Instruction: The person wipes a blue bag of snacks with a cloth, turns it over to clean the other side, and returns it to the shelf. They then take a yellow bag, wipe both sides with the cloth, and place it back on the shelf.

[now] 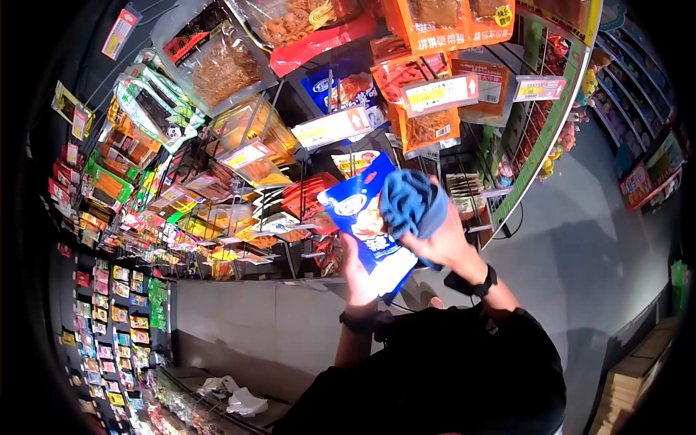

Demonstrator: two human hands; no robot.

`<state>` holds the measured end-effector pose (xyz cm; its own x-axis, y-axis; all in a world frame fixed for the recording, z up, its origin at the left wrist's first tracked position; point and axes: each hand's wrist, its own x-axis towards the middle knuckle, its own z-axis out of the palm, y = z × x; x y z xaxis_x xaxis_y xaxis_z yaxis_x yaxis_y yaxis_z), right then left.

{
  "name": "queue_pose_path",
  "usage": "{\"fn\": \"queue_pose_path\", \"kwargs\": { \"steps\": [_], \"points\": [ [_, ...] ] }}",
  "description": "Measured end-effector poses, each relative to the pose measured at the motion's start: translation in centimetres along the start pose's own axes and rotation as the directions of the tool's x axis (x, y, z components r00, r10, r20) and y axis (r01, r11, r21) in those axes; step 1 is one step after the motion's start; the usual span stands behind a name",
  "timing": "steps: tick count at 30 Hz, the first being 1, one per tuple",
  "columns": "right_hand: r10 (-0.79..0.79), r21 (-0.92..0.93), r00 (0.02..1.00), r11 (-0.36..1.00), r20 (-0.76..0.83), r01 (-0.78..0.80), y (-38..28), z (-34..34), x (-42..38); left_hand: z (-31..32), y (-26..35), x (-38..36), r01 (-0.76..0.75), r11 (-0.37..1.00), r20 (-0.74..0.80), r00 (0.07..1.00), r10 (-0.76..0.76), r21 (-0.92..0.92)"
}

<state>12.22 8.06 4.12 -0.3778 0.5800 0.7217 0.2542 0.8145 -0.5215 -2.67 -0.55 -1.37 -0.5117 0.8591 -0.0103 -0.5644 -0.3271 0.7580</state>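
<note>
- Gripping the blue packet (368, 223) by its lower left side with the left hand (357, 272), thumb laid along the edge, the remaining fingers mostly hidden behind.
- Pressing the bunched blue cloth (409, 205) with the right hand (444, 243), closed around its lower right side, thumb low near the packet's front; fingertips partly lost under the folds.
- Holding the packet tilted, top leaning up and right, printed face upward, with the cloth over its right side, probably touching it.
- Wearing a dark band (362, 319) on the left wrist and a black watch (471, 283) on the right, just above the black clothing (435, 370).
- Keeping both hands just in front of the display rack (540, 145), packet top near the hanging snack packs and beneath a white-and-yellow price tag (332, 129).
- Facing hooks and jutting tags close above and to the left; orange packs (438, 130) above the cloth, another blue pack (348, 94) higher up.
- Finding open room to the right of the right hand, over grey floor (540, 217) beyond the rack's curved edge, and more below the rack, left of the left wrist.
- Seeing crumpled white bags (243, 401) at lower left, packed wall shelves (109, 326) farther off.
</note>
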Motion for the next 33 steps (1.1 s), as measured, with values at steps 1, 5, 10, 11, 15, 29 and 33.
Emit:
{"fn": "queue_pose_path", "kwargs": {
  "steps": [1, 5, 10, 11, 15, 29, 33],
  "points": [
    [-0.07, -0.07, 0.998, 0.995, 0.002, 0.07, 0.2, -0.4, 1.2, 0.1, -0.6, -0.8, -0.042, 0.994, -0.029, 0.999, 0.045, 0.102],
    [0.05, 0.069, 0.997, 0.996, 0.064, -0.054, 1.1, 0.5, 1.8, 1.6, -0.4, -3.0, -0.052, 0.999, 0.123, 0.991, 0.052, 0.0],
    [-0.056, 0.243, 0.989, 0.97, 0.139, 0.021, 0.3, 3.1, -2.0, 1.2, -0.7, -2.1, -0.317, 0.895, -0.132, 0.919, 0.372, 0.314],
    [-0.101, 0.287, 0.975, 0.957, 0.198, 0.041, 0.1, 3.5, -3.0, 2.6, 0.3, -1.5, -0.391, 0.882, -0.091, 0.9, 0.427, 0.264],
    [-0.082, 0.635, 0.985, 0.772, 0.152, -0.034, 0.4, 4.6, -4.8, 1.0, -1.0, -0.1, -0.351, 0.874, 0.199, 0.933, 0.298, 0.337],
    [0.518, 0.803, 0.794, 0.298, 0.318, -0.516, 5.5, 4.0, -9.3, 1.3, 1.0, 1.8, -0.379, 0.771, 0.3, 0.92, 0.254, 0.512],
    [0.593, 0.826, 0.621, -0.143, 0.513, -0.545, 8.6, 4.4, -12.5, 0.6, 1.3, 2.2, -0.255, 0.765, 0.168, 0.967, 0.192, 0.591]
  ]
}}
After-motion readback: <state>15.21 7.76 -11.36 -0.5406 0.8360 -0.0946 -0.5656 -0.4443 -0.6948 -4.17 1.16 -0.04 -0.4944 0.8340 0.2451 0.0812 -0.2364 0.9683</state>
